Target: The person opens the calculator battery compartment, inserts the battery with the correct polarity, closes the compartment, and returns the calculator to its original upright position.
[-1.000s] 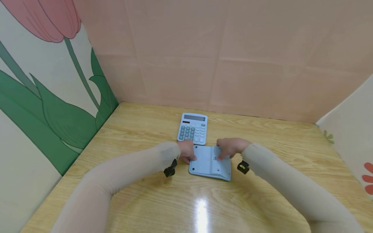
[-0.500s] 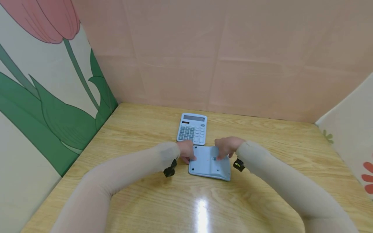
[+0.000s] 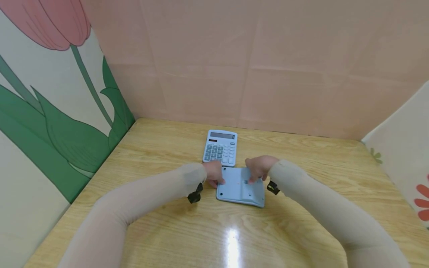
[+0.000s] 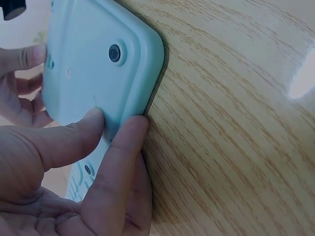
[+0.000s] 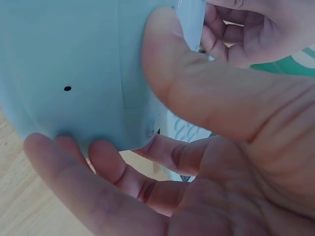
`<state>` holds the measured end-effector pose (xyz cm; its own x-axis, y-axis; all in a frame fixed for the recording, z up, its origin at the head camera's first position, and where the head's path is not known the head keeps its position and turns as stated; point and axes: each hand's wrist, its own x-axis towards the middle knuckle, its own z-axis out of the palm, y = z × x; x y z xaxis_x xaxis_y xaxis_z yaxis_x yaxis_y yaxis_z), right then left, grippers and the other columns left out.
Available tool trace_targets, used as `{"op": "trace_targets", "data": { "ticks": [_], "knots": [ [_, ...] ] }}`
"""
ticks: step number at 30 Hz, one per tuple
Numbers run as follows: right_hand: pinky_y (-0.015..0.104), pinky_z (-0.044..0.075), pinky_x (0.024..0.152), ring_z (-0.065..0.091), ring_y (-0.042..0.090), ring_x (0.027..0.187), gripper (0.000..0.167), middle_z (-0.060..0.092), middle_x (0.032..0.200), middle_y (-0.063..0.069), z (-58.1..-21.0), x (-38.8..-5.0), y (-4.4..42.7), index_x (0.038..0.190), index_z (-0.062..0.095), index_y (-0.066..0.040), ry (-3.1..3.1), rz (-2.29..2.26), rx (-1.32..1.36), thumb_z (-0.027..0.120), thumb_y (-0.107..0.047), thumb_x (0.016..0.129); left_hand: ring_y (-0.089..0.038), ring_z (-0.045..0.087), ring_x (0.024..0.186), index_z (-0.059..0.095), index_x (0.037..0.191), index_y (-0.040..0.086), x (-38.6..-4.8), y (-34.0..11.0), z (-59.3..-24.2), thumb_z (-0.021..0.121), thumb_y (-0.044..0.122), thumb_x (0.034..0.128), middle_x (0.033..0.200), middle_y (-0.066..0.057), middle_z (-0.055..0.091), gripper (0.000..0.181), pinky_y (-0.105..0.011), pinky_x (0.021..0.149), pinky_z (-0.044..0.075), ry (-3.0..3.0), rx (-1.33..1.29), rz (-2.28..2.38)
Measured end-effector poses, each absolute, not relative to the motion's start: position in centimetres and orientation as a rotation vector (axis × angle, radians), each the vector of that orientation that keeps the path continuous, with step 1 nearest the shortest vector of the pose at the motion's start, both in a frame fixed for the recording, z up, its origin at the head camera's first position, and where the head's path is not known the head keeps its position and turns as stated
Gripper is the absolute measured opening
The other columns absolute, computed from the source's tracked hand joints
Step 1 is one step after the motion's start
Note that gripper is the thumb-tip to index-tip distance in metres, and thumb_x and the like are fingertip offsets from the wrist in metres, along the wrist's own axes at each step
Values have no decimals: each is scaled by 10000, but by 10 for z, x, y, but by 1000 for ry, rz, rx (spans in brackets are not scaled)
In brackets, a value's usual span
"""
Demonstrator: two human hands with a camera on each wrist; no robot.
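A light blue calculator (image 3: 232,188) lies face down on the wooden table, its back with dark round feet turned up. My left hand (image 3: 213,172) pinches its left edge; in the left wrist view the thumb (image 4: 81,132) presses the back and the index finger (image 4: 125,152) lies along the side. On the opposite side my right hand (image 3: 262,166) grips the calculator, thumb (image 5: 170,54) on the back near the seam of a cover panel (image 5: 140,59) and fingertips along the edge. Whether the panel is loose cannot be seen.
Just behind, a second light blue calculator (image 3: 221,147) lies face up with its keys and display showing. A pink wall (image 3: 201,74) closes the far side of the table (image 3: 167,223); printed panels stand left and right.
My right hand and wrist have shifted slightly left, the thumb staying on the calculator's back. The left hand keeps its pinch, and both calculators look almost unmoved.
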<state>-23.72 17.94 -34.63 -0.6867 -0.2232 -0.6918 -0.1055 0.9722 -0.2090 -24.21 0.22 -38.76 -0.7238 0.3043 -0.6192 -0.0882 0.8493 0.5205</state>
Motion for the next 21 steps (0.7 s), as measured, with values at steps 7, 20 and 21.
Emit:
{"op": "trace_targets", "data": {
  "ticks": [7,20,21],
  "knots": [
    [337,578,826,582,261,1071,584,545,1230,158,-351,-241,190,1329,415,-15,2302,-317,-254,727,-193,869,-137,629,599,572,1075,-13,-243,3,-389,693,110,898,882,-114,601,247,-229,605,578,2272,157,697],
    [385,543,854,568,207,910,483,552,1092,127,-367,-252,233,1285,474,-21,2265,-585,-413,635,-320,942,-142,629,614,575,1082,-12,-245,2,-392,701,103,891,889,-113,604,256,-233,603,579,2271,145,705],
    [381,546,838,562,206,891,459,551,1064,116,-368,-253,235,1269,485,-17,2262,-605,-418,629,-309,947,-141,629,610,575,1081,-11,-246,2,-392,703,106,890,887,-113,604,258,-233,600,578,2274,142,702]
  ]
}}
